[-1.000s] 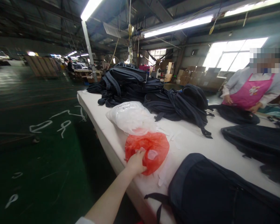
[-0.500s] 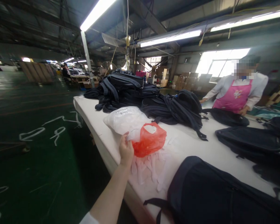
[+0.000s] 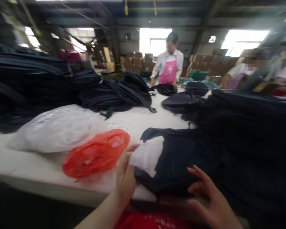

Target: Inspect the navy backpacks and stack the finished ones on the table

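Note:
Pinched in my left hand (image 3: 126,175) is a thin white sheet (image 3: 148,155), plastic or tissue, hanging over the left part of a dark navy backpack (image 3: 181,156) that lies flat on the table. My right hand (image 3: 207,197) hovers above the near side of that backpack, fingers apart and holding nothing. Left of my left hand rests a crumpled red plastic bag (image 3: 92,156). Behind it lies a large clear plastic bag (image 3: 64,127) stuffed with white material.
More navy backpacks (image 3: 119,93) are heaped at the back, with a tall dark pile (image 3: 252,127) on the right. Across the white table (image 3: 135,119) stands a co-worker in a pink apron (image 3: 169,70). Other people are blurred at far right.
My view has swung right. My left hand has moved from the plastic bags to over the backpack, carrying the white sheet. My right hand has come into view.

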Demonstrator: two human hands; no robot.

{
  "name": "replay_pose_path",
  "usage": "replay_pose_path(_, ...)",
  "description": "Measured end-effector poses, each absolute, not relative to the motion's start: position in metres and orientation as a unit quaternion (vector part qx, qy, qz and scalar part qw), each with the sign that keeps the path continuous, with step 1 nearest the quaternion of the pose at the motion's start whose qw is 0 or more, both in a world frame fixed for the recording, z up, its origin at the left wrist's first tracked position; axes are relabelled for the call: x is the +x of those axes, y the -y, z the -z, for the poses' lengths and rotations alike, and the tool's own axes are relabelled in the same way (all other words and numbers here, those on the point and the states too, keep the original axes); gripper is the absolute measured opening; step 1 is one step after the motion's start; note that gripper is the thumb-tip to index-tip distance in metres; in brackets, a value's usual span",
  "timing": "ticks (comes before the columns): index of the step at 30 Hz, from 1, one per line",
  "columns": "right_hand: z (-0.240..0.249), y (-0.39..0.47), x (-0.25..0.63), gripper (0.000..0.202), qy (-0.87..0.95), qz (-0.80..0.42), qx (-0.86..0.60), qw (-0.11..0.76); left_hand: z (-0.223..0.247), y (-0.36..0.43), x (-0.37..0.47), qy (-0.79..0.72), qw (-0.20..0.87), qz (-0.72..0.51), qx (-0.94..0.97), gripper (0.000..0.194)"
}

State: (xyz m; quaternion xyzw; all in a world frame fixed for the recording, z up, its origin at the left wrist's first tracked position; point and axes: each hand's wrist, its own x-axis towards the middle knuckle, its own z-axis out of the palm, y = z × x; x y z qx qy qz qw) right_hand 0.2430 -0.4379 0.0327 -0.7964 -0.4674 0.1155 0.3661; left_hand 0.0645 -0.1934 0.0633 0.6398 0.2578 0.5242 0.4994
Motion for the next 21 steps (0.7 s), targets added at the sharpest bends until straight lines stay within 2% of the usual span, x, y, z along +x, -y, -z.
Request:
replay_pose_path(1,-0.038,0.432,0.234,0.087,0.463,-0.132,-0.785,0.390,-0.058,0.212,0.077,-0.210,0.532,-0.453,0.684,0.021)
replay_pose_path(3,-0.046,0.424,0.219,0.087,0.459,-0.132,-0.779,0.405,-0.052,0.244,0.096,-0.100,0.562,-0.316,0.758,0.021)
replay_pose_path(8,-0.047,0.444,0.220,0.053,0.529,-0.048,-0.748,0.398,-0.064,0.272,0.128,0.138,0.527,-0.076,0.835,0.026)
replay_pose_path(11,-0.040,0.473,0.240,0.040,0.421,0.060,-0.798,0.428,-0.065,0.272,0.149,0.119,0.471,-0.060,0.872,0.036)
replay_pose_path(13,-0.038,0.487,0.253,0.030,0.298,0.139,-0.821,0.467,-0.055,0.274,0.166,0.030,0.402,-0.108,0.909,0.058)
replay_pose_path(15,-0.039,0.493,0.260,0.023,0.223,0.153,-0.817,0.510,-0.039,0.274,0.185,-0.054,0.328,-0.126,0.935,0.077)
replay_pose_path(16,-0.041,0.493,0.263,0.024,0.216,0.137,-0.809,0.530,-0.031,0.273,0.194,-0.077,0.311,-0.116,0.940,0.076)
replay_pose_path(18,-0.042,0.484,0.265,0.031,0.258,0.086,-0.787,0.554,-0.018,0.267,0.211,-0.096,0.342,-0.087,0.931,0.054)
replay_pose_path(20,-0.041,0.468,0.270,0.039,0.335,0.026,-0.772,0.540,-0.012,0.256,0.223,-0.117,0.440,-0.091,0.886,0.030)
replay_pose_path(21,-0.039,0.457,0.275,0.040,0.360,-0.001,-0.781,0.510,-0.012,0.250,0.227,-0.137,0.492,-0.114,0.852,0.025)
